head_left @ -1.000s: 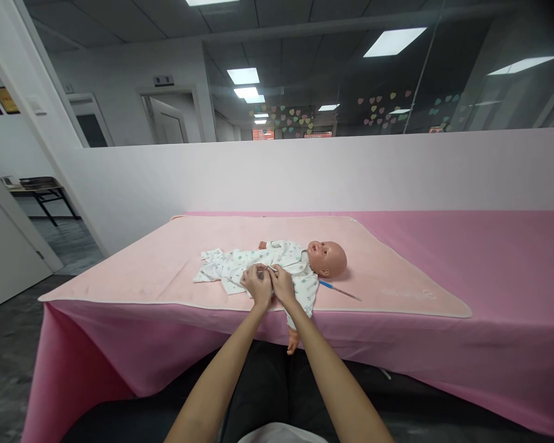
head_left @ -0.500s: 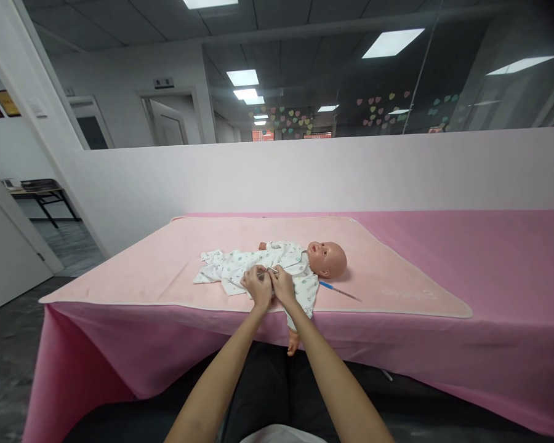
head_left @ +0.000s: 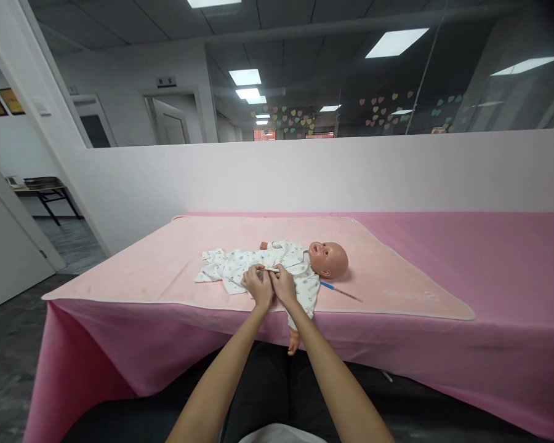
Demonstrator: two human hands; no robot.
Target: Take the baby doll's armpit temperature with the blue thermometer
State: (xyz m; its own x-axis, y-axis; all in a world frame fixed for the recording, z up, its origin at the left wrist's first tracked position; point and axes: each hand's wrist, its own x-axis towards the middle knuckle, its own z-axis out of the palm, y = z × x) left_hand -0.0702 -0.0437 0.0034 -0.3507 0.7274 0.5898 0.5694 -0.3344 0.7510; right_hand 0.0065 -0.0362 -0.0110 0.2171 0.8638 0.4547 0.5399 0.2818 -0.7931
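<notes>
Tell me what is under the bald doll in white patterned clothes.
The doll lies on a peach mat with white edging, spread over a pink cloth. Whatever the doll's body covers cannot be seen.

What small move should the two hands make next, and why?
Perhaps the right hand should gently draw the thin white piece toward the doll's head, because that piece shows between this hand and the left hand, over the doll's clothing.

A white half-wall (head_left: 305, 176) runs beneath wide glass (head_left: 332, 67) showing bright ceiling panels (head_left: 397, 43). Far left, a black-legged table (head_left: 46, 189) stands on grey flooring (head_left: 78, 241).
</notes>
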